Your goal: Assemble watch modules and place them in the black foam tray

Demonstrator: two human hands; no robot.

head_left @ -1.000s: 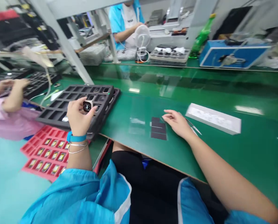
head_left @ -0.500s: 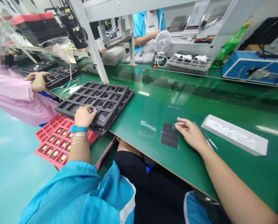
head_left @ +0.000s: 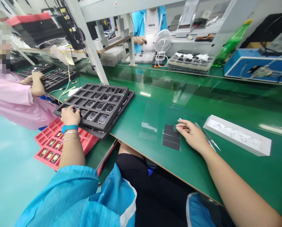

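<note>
Your left grip [head_left: 70, 116] half-curled at black tray [head_left: 79, 101], hold unclear. Your right grip [head_left: 188, 132] loosely curled, contents unclear; dark strips [head_left: 171, 138] beside its left, tweezers [head_left: 216, 146] beside its right.

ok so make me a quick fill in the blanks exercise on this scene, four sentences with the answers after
The left hand has its fingers at the ____ tray. The wrist band is ____. The tweezers lie ____ the right hand and the white box. The bottle at the back is ____.

Missing words: black; blue; between; green.
</note>
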